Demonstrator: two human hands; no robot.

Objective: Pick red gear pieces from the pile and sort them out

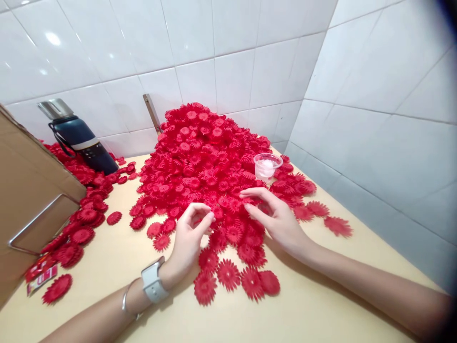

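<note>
A tall heap of red flower-shaped pieces (200, 157) with fringed edges rises in the middle of the table. At its front left edge is my left hand (191, 238), fingers curled and thumb tip close to the index finger in a pinch. Anything between those fingertips is too small or hidden to make out. My right hand (278, 219) reaches over the heap's front right side, its thumb and index finger apart just above the red pieces. Several loose red flowers (228, 275) lie on the table between my forearms.
A clear plastic cup (267, 166) with something white inside stands at the heap's right. Left are a dark blue bottle (84, 143), tilted in view, a cardboard box (32, 181), more red flowers (82, 235) and small wrappers (41, 276). Tiled walls (235, 76) bound the table.
</note>
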